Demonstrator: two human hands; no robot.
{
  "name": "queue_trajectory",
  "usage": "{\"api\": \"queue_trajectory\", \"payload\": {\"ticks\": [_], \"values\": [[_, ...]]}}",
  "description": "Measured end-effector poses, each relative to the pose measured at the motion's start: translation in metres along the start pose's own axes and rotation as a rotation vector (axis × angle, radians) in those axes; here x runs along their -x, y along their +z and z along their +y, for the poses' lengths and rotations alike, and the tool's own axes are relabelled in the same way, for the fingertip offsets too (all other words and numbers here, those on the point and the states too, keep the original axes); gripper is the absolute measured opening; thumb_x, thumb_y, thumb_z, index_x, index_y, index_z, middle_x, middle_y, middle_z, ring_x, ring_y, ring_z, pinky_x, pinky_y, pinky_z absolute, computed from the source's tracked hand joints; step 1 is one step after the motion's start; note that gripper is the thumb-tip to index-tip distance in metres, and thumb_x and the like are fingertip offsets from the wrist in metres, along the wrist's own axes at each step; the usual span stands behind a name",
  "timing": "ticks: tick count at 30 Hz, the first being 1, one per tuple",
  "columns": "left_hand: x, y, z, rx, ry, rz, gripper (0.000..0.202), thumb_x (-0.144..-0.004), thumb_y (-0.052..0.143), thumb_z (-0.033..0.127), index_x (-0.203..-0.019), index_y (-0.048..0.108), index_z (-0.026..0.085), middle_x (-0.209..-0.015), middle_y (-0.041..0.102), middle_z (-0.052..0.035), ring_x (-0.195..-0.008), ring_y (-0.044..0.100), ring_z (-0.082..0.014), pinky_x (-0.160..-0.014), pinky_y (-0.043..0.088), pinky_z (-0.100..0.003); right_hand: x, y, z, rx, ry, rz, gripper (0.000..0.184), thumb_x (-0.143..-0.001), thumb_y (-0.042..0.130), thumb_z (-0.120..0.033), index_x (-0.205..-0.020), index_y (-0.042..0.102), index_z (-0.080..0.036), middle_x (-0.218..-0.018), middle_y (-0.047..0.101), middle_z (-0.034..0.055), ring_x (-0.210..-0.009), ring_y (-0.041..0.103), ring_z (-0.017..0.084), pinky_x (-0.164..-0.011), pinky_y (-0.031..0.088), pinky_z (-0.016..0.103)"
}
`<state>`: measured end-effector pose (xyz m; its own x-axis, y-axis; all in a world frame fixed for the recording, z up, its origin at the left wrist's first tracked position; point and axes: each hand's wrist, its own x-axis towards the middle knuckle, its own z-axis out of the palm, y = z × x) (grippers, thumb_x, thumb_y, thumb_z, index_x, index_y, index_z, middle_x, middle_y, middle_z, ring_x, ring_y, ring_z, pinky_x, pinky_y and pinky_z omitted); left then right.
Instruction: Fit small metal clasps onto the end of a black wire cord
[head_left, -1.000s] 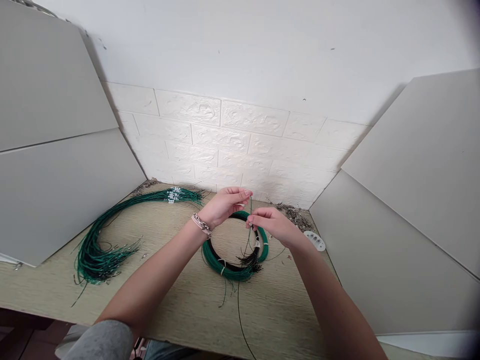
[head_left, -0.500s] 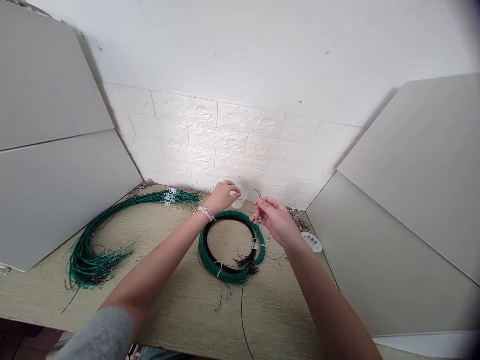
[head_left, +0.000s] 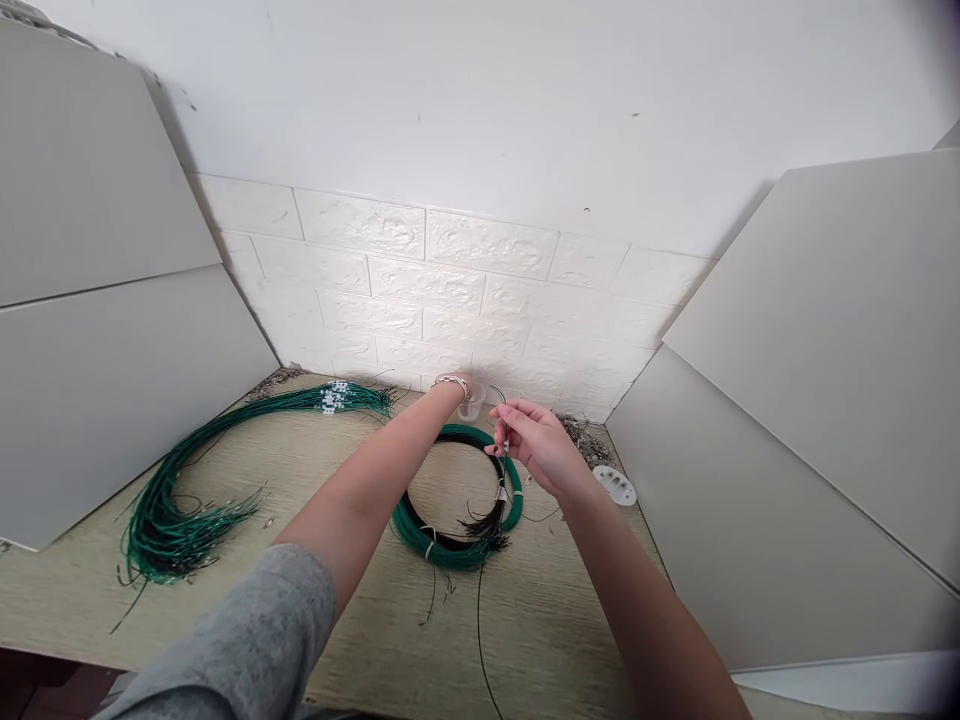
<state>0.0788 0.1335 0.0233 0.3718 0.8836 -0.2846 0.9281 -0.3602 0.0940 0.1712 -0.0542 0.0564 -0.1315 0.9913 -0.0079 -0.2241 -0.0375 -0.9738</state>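
Observation:
My right hand pinches a thin dark wire near its end; the tip sticks up above the fingers and the rest trails down over the table's front. A small white piece shows on the wire at the fingers. My left hand reaches to a small clear plastic cup by the wall; its fingers are hidden behind the wrist and the cup. Below both hands lies a coil of green and black wires, bound with white ties. Left of it curves a bundle of green wires with white connectors.
A white oval plate with slots lies at the right. Small metal bits are heaped in the right back corner, with more at the left. Grey panels wall in both sides of the wooden table.
My left hand has reached forward and right to the clear cup, its forearm stretching further over the table. My right hand keeps its pinch on the wire. The view has shifted slightly.

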Motion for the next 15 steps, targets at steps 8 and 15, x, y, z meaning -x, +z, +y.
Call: {"api": "queue_trajectory", "payload": {"ticks": [8,15], "values": [[-0.0020,0.0055,0.0045,0.028,-0.051,-0.015,0.027,-0.064,0.064,0.027,-0.085,0.068,0.010,-0.087,0.066,-0.0154,-0.086,0.060,-0.0276,-0.077,0.046,-0.037,0.0025,0.0003,-0.0040,0.005,0.008,-0.021,0.030,-0.067,0.065,-0.044,-0.075,0.058,-0.016,-0.055,0.052,-0.0022,-0.051,0.049,0.009,-0.054,0.042,0.026],[-0.0034,0.0032,0.0009,0.023,-0.039,-0.029,0.025,-0.054,0.070,0.022,-0.078,0.068,0.015,-0.082,0.067,-0.0122,-0.084,0.060,-0.0267,-0.078,0.046,-0.037,0.0029,0.0005,-0.0049,-0.004,-0.001,-0.018,0.030,-0.066,0.065,-0.044,-0.078,0.058,-0.017,-0.054,0.052,-0.0033,-0.048,0.047,0.008,-0.055,0.043,0.027]]}}
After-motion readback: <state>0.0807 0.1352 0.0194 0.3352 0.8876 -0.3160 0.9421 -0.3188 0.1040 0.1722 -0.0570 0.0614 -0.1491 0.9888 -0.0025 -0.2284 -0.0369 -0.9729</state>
